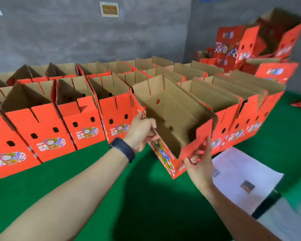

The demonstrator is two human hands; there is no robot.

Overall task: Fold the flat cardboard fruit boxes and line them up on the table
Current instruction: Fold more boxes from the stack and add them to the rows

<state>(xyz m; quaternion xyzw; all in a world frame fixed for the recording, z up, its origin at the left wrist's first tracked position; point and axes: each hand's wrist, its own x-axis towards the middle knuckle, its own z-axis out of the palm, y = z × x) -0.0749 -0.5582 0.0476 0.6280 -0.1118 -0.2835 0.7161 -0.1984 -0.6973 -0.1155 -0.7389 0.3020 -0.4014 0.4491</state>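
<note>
To the left of the left hand, a row of folded red boxes (47,136) is seen standing on the green worktop (94,171) with flaps upright. The left hand (141,131) is curled round the near left edge of one more folded box (174,108). This box is held tilted between the two hands, apparently clear of the worktop, in front of a gap in the row. The right hand (200,162) is pinched on the thin red wall at the box's near right corner. Just right of that hand lies a white sheet (241,173).

Several risks can be judged:
- The box could be dropped, since only thin edges are gripped.
- The pinched wall could be creased.
- Neighbouring flaps beyond the hands could be snagged during lowering.
- The sheet could be trapped underneath.
</note>
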